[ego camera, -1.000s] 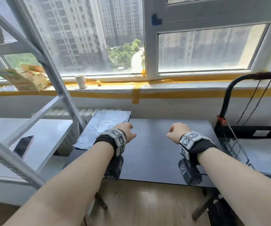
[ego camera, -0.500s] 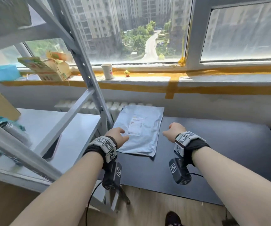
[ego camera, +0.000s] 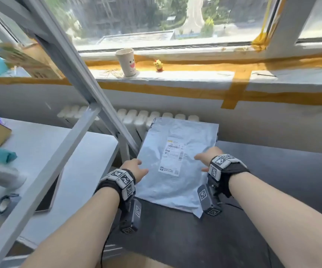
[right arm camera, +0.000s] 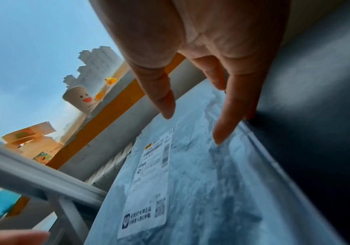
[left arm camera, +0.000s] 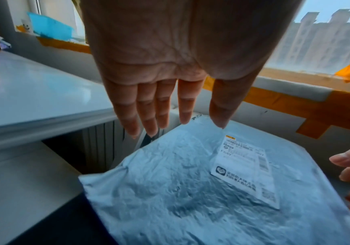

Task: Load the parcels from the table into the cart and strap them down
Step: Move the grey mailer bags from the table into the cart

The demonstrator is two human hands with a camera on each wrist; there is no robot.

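Nearest the viewer, a slanted grey metal shelf post is seen crossing the left of the head view, hard by the parcel's left edge, with a pale side table beneath it. The grey plastic parcel is laid flat on the dark counter, label up, its far end overhanging the counter's back edge above a white radiator. The left hand is spread over the parcel's left edge, fingers straight and apart, nothing gripped. The right hand is set at the right edge, fingers extended with tips down toward the plastic; whether contact is made cannot be told. Farther back, a smiley paper cup and a small yellow figurine are stood on the taped windowsill.
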